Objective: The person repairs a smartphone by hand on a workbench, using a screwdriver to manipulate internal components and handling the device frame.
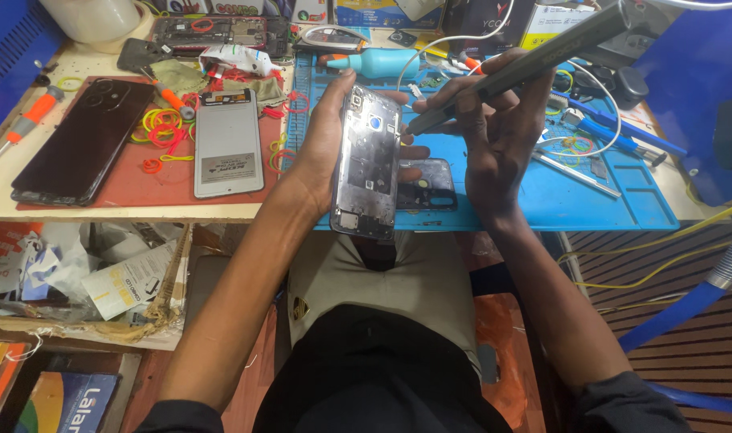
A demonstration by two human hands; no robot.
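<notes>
My left hand grips an opened phone frame, held upright over the front edge of the blue work mat. My right hand is closed around a long grey pen-shaped electric screwdriver. Its tip touches the upper right edge of the phone frame. Behind the frame a dark phone back cover lies flat on the mat.
A red mat at left carries a black phone, a white-backed screen panel and coloured rubber bands. An orange screwdriver lies at far left. Tweezers, cables and boxes crowd the back. Papers fill the shelf below.
</notes>
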